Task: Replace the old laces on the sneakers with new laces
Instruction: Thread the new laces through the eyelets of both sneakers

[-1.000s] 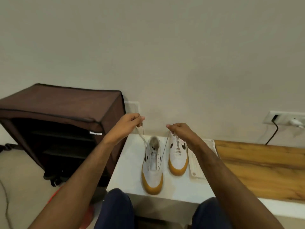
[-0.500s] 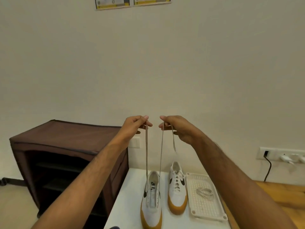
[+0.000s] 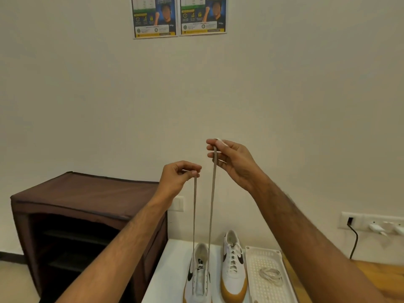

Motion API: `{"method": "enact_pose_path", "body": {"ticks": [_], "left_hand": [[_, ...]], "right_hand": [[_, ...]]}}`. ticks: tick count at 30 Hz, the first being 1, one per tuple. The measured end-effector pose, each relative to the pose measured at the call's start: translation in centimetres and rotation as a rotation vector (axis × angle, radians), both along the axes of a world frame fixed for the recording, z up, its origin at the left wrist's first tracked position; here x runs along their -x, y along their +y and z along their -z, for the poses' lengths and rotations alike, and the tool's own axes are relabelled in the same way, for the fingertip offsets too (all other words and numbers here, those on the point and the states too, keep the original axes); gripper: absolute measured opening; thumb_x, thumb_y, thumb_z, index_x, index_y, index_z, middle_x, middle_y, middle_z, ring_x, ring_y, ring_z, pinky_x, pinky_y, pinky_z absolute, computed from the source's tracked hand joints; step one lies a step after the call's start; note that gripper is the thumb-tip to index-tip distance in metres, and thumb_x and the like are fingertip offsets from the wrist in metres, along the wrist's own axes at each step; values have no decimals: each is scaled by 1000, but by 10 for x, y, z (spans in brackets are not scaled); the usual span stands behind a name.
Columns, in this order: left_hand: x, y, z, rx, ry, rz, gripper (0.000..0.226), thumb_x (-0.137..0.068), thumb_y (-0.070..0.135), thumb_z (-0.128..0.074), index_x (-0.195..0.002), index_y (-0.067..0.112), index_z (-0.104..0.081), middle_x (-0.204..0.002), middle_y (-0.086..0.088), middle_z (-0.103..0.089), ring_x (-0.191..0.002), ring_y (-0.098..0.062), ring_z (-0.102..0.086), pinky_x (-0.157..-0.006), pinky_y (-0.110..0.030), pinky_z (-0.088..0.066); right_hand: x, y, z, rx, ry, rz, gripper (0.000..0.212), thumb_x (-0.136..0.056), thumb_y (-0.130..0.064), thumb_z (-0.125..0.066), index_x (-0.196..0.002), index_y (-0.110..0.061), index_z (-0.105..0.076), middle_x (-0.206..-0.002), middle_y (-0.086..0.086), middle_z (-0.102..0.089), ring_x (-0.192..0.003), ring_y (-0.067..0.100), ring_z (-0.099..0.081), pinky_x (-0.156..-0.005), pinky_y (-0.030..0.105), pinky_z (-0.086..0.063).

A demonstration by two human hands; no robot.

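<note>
The flat beige lace (image 3: 211, 204) rises in 2 taut strands from the lowest eyelets of the left sneaker (image 3: 198, 274), which stands on the white table (image 3: 166, 274) at 6 o'clock. The left hand (image 3: 177, 180) pinches 1 end; the right hand (image 3: 229, 160), higher at 1 o'clock from it, pinches the other. Judging by this, threading has barely begun. The right sneaker (image 3: 232, 265) looks fully laced. At 3 o'clock, a perforated plastic tray (image 3: 266, 256) holds a coiled white lace (image 3: 271, 275).
</note>
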State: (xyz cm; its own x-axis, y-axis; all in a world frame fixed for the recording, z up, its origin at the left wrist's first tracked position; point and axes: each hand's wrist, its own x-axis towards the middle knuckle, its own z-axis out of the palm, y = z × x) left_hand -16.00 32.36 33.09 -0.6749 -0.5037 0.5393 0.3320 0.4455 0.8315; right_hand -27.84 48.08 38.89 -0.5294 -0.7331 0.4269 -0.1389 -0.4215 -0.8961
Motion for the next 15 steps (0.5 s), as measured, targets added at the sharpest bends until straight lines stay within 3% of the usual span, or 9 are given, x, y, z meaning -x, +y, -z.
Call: {"method": "enact_pose_path", "body": {"ticks": [3, 5, 7, 10, 13, 15], "left_hand": [[2, -1, -1, -11, 37, -10, 14, -89, -1, -71, -95, 11, -75, -92, -3, -77, -89, -16, -74, -77, -19, -55], [3, 0, 0, -24, 62, -4, 12, -87, -3, -74, -94, 7, -73, -92, -5, -77, -92, -17, -74, -81, -22, -57], [2, 2, 5, -38, 87, -6, 13, -85, -2, -76, -95, 3, -71, -92, -9, -77, -91, -16, -74, -79, -21, -56], [4, 3, 15, -88, 106, 4, 16, -86, -2, -74, -99, 2, -67, -96, -12, -76, -89, -18, -74, -73, -22, -55], [8, 0, 37, -187, 131, 50, 17, -89, -1, -72, -103, 4, -63, -98, -12, -76, -89, -28, -74, -78, -35, -59], [10, -7, 57, -321, 208, 63, 18, -89, -2, -71, -101, 7, -61, -97, -13, -73, -89, -30, -73, -78, -36, -59]], "right_hand": [[0, -1, -2, 13, 55, 50, 23, -103, -14, -57, -117, -8, -74, -90, 3, -64, -72, 10, -57, -67, 23, -50], [-2, -2, 10, -110, 168, 200, 22, -102, -15, -58, -113, -13, -76, -87, -1, -63, -69, 5, -51, -61, 22, -43], [-6, -3, 35, -294, 275, 278, 21, -101, -17, -58, -111, -17, -77, -90, -7, -67, -77, 1, -55, -65, 22, -40], [-15, -8, 80, -494, 319, 135, 22, -96, -24, -67, -116, -19, -75, -109, -12, -72, -96, 1, -63, -70, 21, -43], [-19, -19, 127, -559, 395, 66, 21, -98, -29, -67, -115, -21, -76, -107, -13, -72, -90, -6, -64, -66, 8, -44], [-12, -28, 161, -610, 437, 87, 16, -100, -30, -63, -98, -29, -79, -103, -7, -75, -90, 2, -66, -74, 13, -48]]}}
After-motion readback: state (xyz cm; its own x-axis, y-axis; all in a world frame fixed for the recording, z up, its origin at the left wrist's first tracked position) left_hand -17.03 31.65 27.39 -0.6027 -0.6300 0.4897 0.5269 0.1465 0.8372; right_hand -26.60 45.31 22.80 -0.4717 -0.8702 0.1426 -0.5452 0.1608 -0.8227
